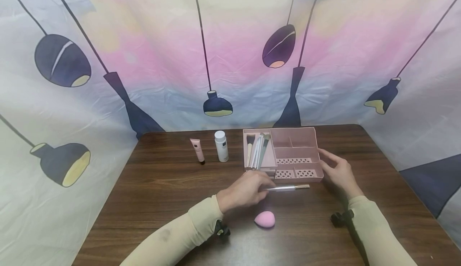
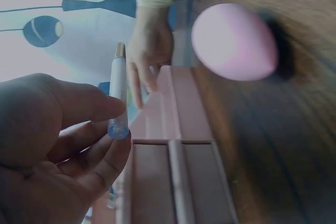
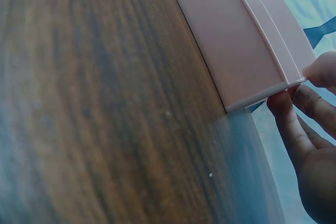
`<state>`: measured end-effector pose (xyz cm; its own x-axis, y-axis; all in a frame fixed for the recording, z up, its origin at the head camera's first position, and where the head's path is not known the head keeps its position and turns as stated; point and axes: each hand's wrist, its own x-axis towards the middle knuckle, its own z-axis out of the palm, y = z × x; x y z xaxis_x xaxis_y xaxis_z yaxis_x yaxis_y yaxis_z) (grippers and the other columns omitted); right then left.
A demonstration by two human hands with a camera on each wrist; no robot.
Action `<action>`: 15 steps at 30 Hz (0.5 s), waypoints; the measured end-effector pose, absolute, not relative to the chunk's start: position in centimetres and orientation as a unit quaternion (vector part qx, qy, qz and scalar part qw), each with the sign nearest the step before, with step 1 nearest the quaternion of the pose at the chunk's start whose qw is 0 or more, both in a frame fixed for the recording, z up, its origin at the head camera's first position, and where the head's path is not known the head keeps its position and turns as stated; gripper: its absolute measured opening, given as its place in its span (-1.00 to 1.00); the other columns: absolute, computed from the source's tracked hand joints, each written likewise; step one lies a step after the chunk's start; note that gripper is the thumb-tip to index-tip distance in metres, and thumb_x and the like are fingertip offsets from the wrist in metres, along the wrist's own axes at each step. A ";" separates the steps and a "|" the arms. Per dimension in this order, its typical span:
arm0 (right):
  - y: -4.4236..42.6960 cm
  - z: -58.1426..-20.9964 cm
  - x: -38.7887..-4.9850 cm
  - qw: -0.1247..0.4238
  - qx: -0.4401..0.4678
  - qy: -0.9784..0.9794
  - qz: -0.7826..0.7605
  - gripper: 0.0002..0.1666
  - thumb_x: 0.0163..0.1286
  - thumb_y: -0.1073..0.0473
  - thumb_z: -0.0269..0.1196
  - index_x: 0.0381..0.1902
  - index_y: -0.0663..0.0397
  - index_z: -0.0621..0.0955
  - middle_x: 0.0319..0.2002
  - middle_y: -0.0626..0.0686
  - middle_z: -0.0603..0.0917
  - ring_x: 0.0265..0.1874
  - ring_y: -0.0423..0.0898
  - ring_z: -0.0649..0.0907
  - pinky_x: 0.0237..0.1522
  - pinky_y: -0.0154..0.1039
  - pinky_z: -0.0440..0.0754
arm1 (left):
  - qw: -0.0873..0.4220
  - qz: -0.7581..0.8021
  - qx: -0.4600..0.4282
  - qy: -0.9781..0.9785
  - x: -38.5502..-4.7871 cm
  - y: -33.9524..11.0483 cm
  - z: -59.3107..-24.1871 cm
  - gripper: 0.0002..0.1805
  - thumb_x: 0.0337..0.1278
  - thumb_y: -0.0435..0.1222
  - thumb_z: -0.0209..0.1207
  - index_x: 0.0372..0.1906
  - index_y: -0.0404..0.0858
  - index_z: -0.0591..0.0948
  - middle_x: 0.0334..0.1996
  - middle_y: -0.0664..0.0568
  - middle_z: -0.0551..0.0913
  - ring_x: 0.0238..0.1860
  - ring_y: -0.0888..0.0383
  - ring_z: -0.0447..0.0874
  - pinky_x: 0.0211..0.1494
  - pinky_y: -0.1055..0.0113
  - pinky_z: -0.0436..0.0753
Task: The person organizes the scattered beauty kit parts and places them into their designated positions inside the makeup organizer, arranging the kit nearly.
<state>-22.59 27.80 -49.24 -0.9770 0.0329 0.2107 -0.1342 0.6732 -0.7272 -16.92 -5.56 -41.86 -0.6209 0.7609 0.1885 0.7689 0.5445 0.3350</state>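
The left hand [image 1: 248,190] pinches a slim, clear-and-white stick [image 1: 284,188] with a gold-brown end, just in front of a pink organizer [image 1: 317,154]. Seen from the left wrist, the stick [image 2: 119,85] sits between the thumb and fingers of the left hand [image 2: 63,135], its clear end toward the camera. At the organizer's right side is the right hand [image 1: 340,174]. In the right wrist view, thumb and fingertips of the right hand [image 3: 315,124] pinch a corner of the organizer [image 3: 236,40]. Several brushes [image 1: 257,150] lie in its left compartment.
A pink egg-shaped sponge [image 1: 265,219] lies on the wooden table [image 1: 151,202] in front of the left hand. Left of the organizer are a white bottle [image 1: 221,148] and a small pink tube [image 1: 197,150]. Behind the table hangs a patterned cloth [image 1: 173,49].
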 end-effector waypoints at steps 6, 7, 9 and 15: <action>27.8 -49.2 -22.6 0.102 0.028 -0.908 0.406 -0.46 0.40 0.07 0.22 0.32 -0.04 0.49 0.26 0.30 0.50 -0.16 0.06 0.51 -0.27 -0.32 0.40 | 0.008 -0.203 -0.441 -0.874 -16.9 -5.3 -40.6 -0.71 0.09 -0.38 0.28 -0.04 -0.18 0.71 -0.11 0.09 0.72 -0.04 0.27 0.66 0.08 0.54 0.55; 27.8 -49.2 -22.6 0.102 0.029 -0.907 0.407 -0.46 0.40 0.07 0.22 0.32 -0.04 0.49 0.26 0.30 0.50 -0.16 0.07 0.51 -0.28 -0.32 0.41 | 0.009 -0.203 -0.444 -0.873 -16.9 -5.3 -40.5 -0.71 0.09 -0.38 0.28 -0.04 -0.17 0.72 -0.12 0.09 0.72 -0.05 0.27 0.66 0.07 0.55 0.55; 27.8 -49.3 -22.6 0.102 0.030 -0.907 0.407 -0.46 0.40 0.07 0.22 0.32 -0.04 0.49 0.26 0.30 0.50 -0.13 0.07 0.53 -0.28 -0.35 0.42 | 0.011 -0.200 -0.449 -0.871 -16.8 -5.2 -40.2 -0.71 0.10 -0.38 0.28 -0.04 -0.16 0.72 -0.13 0.11 0.72 -0.06 0.28 0.66 0.05 0.56 0.55; 27.9 -49.4 -22.5 0.098 0.033 -0.903 0.417 -0.46 0.41 0.07 0.21 0.33 -0.04 0.48 0.27 0.29 0.50 0.07 0.16 0.58 -0.26 -0.52 0.44 | 0.021 -0.190 -0.457 -0.868 -16.8 -4.7 -39.4 -0.70 0.10 -0.36 0.28 -0.03 -0.14 0.71 -0.13 0.13 0.72 -0.08 0.30 0.66 0.01 0.59 0.55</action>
<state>-22.54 27.87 -49.35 -0.9787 0.0227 0.2041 -0.1405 0.6507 -0.7462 -16.77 -4.69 -39.43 -0.5808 0.7866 0.2096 0.8022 0.5093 0.3116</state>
